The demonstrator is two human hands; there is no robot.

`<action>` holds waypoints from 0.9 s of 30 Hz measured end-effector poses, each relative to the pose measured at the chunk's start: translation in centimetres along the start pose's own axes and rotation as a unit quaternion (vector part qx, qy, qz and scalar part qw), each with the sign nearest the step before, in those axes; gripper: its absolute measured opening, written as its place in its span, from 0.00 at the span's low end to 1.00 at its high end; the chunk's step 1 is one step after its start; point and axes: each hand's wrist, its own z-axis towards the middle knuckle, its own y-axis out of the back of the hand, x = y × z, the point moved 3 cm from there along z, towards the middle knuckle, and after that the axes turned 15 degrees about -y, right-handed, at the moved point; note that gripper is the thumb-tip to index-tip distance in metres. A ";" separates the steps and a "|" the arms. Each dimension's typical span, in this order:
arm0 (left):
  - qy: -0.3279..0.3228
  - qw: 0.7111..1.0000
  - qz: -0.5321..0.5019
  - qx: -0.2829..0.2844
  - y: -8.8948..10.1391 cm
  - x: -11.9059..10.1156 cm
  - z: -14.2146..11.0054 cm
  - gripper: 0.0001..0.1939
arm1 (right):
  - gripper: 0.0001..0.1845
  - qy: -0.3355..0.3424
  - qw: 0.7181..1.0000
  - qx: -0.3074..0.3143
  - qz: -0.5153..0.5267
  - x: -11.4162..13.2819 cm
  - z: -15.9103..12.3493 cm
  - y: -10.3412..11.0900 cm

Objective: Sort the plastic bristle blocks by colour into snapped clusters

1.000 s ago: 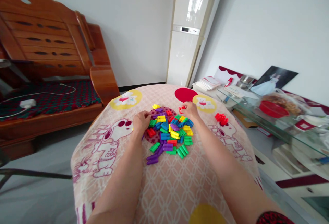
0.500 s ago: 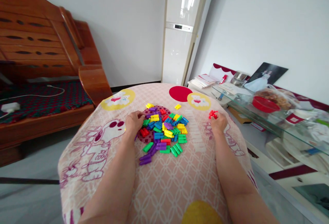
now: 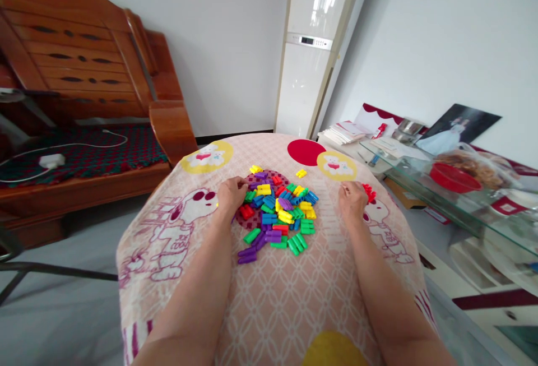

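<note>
A loose pile of plastic building pieces [image 3: 286,216] in red, yellow, blue, green and purple lies mid-table, many shaped like paired tubes. At the pile's left edge is my left hand [image 3: 231,195], its fingers bent together; whatever is between them is hidden. Close by lie a yellow piece [image 3: 263,189] and a red piece [image 3: 246,212]. My right hand [image 3: 353,200] hovers to the right of the pile, fingers loosely bent and pointing left, with nothing visible in them. Just beyond its outer side, a small cluster of red pieces [image 3: 370,193] rests on the cloth.
A pink patterned cloth [image 3: 290,304] covers the round table. To the left stands a wooden bench [image 3: 84,63]. On the right, a glass-topped cabinet [image 3: 471,214] holds a red bowl [image 3: 454,179], papers and a photo. Behind is a tall white appliance [image 3: 306,86].
My right hand has let go of the red pieces and shifted left of them, toward the pile. My left hand stays at the pile's edge. The view has turned slightly left.
</note>
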 end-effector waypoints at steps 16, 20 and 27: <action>-0.005 1.000 -0.017 -0.001 0.0 0.2 0.1 0.15 | 0.15 0.268 0.858 0.383 -0.212 16.3 -4.0 -7.6; -0.004 1.000 -0.013 0.003 -0.1 0.2 0.2 0.15 | 0.13 0.282 0.869 0.344 -0.218 16.1 -3.8 -5.8; -0.004 1.000 -0.013 0.005 -0.1 0.2 0.1 0.15 | 0.09 0.136 0.953 0.270 -0.027 10.2 -1.4 -2.5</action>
